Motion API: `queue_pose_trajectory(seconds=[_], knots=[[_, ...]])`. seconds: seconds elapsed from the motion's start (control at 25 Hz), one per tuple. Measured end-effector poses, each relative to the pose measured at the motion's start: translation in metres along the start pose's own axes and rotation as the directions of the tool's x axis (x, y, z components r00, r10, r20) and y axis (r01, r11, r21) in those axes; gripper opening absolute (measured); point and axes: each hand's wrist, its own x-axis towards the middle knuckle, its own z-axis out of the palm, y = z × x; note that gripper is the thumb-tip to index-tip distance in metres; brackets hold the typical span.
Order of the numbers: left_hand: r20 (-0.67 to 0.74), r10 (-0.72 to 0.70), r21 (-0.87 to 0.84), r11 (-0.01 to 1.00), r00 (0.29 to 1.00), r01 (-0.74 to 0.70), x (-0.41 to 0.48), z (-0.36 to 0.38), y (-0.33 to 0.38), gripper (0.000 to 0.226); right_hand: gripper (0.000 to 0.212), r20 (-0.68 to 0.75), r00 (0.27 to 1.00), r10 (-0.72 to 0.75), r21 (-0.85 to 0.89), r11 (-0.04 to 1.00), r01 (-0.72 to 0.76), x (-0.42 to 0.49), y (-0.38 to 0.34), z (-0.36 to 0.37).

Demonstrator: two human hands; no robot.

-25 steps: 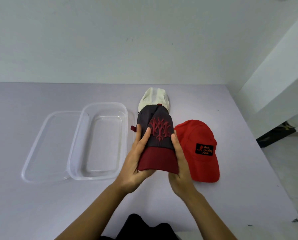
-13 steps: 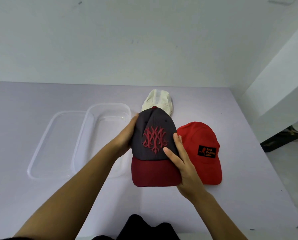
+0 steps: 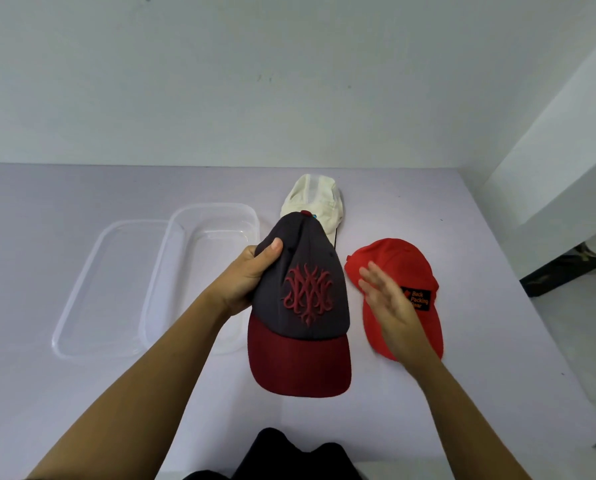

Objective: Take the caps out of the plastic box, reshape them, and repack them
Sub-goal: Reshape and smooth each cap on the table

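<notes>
1. A clear plastic lid (image 3: 99,289) lay flat on the pale table (image 3: 480,393), farthest to the left of the left hand, with its right edge tucked against the plastic box.
2. The plastic box (image 3: 206,223), transparent and holding no caps, sat just left of the left hand; the left forearm crossed in front of its near right corner.
3. The left hand (image 3: 246,280) gripped the grey cap (image 3: 303,292) by the left side of its crown, thumb pressed on the outer fabric and the remaining fingers hidden behind or inside the crown.
4. The grey cap was held up above the table, between the two hands, crown rounded, dark red brim pointing toward the wearer, and a red embroidered emblem facing the camera.
5. A cream cap (image 3: 315,202) lay on the table beyond the left hand, partly covered by the top of the grey cap.
6. The right hand (image 3: 390,306) was open, fingers extended and slightly blurred, just right of the grey cap and apart from it, grasping nothing.
7. A red cap (image 3: 398,259) with a black patch lay on the table beneath and behind the right hand, brim toward the wearer.
</notes>
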Motion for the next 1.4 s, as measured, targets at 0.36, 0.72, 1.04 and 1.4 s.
queue_pose_trajectory(seconds=[0.36, 0.72, 1.04, 1.4], knots=[[-0.104, -0.134, 0.315, 0.936, 0.985, 0.160, 0.022, 0.021, -0.033, 0.037, 0.030, 0.190, 0.911, 0.366, 0.430, 0.803, -0.412, 0.057, 0.021, -0.004], [-0.555, -0.139, 0.557, 0.670, 0.820, 0.491, 0.050, 0.021, -0.100, 0.035, 0.014, 0.149, 0.823, 0.548, 0.092, 0.821, -0.564, 0.080, 0.093, 0.019], [-0.552, -0.067, 0.512, 0.760, 0.831, 0.401, 0.063, 0.026, -0.101, 0.025, 0.015, 0.160, 0.875, 0.458, -0.219, 0.880, -0.420, 0.087, 0.089, 0.024], [-0.501, -0.287, 0.519, 0.655, 0.816, 0.549, 0.077, 0.014, -0.091, 0.029, 0.050, -0.007, 0.807, 0.590, -0.277, 0.775, -0.568, 0.100, 0.092, 0.020]])
